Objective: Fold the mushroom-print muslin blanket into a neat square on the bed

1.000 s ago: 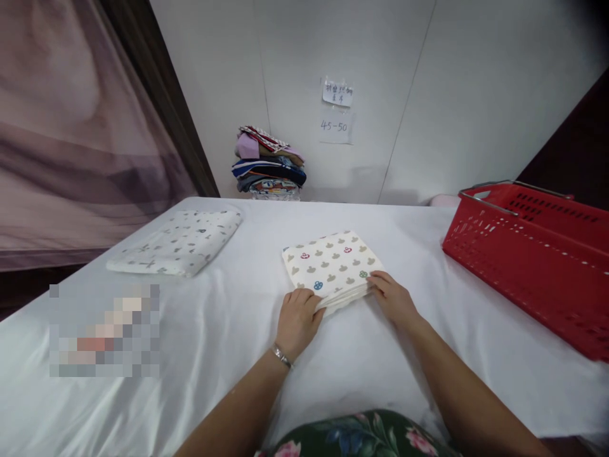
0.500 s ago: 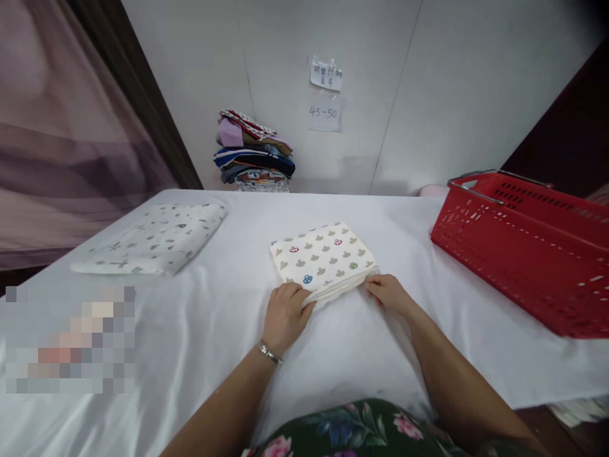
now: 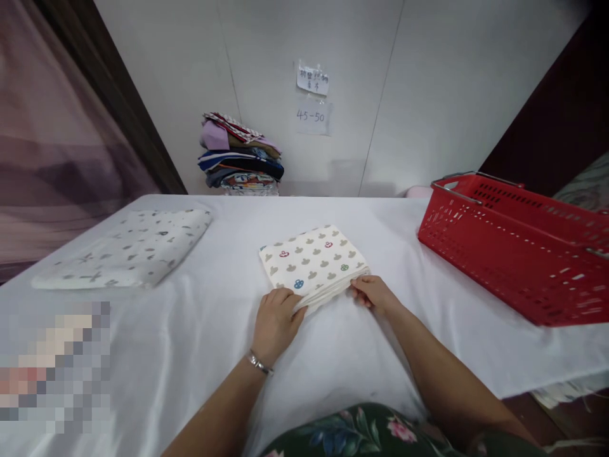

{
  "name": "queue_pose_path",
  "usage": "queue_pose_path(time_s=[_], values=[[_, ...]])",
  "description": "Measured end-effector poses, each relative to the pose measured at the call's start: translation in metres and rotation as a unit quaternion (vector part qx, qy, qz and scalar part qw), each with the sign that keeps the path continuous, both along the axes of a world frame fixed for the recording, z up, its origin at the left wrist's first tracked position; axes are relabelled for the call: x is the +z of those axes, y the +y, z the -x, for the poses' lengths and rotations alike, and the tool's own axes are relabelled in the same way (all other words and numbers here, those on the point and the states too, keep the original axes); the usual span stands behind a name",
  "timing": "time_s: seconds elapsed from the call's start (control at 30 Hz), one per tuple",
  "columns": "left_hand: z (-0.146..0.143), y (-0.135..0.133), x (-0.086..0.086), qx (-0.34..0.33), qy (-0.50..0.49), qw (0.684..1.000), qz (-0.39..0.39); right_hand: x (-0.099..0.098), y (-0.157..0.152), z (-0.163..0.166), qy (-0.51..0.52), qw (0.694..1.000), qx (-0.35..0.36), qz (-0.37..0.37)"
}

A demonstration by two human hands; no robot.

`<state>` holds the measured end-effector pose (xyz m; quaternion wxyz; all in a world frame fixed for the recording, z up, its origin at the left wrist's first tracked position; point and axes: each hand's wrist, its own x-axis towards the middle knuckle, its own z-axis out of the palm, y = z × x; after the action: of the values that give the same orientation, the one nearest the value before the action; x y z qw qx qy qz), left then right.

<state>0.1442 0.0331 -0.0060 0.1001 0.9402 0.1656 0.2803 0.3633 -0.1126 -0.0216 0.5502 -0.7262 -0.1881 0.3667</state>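
Observation:
A folded cream cloth [image 3: 314, 257] with grey, red, blue and green mushroom-like prints lies on the white-covered table [image 3: 209, 355] in front of me. Its layered edge faces my body. My left hand [image 3: 276, 320], with a silver bracelet at the wrist, grips the near left corner, thumb at the layers and fingers on top. At the near right edge, my right hand [image 3: 373, 295] pinches the cloth's layers between thumb and curled fingers.
Another folded white patterned cloth [image 3: 128, 251] lies at the left. On the right stands a red plastic basket [image 3: 499, 260] with metal handles. A pile of folded fabrics [image 3: 242, 155] rises behind the table, against the wall. A blurred-out patch covers the lower left.
My right hand has slid a little left along the cloth's near edge. My left hand keeps its grip on the corner. The whole view has shifted slightly.

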Motion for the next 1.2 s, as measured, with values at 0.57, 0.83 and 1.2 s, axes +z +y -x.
queue_pose_path(time_s=[0.57,0.83,1.2], values=[[0.0,0.002,-0.002,-0.005,-0.016,1.0,-0.008,0.005,-0.011,-0.029,-0.073,0.99,-0.113,-0.04],[0.0,0.003,-0.001,-0.012,-0.005,1.0,-0.005,-0.006,-0.003,-0.037,-0.152,0.982,-0.106,-0.023],[0.011,-0.001,0.005,0.011,-0.023,0.999,0.042,-0.006,-0.013,-0.036,-0.24,0.965,-0.104,-0.001]])
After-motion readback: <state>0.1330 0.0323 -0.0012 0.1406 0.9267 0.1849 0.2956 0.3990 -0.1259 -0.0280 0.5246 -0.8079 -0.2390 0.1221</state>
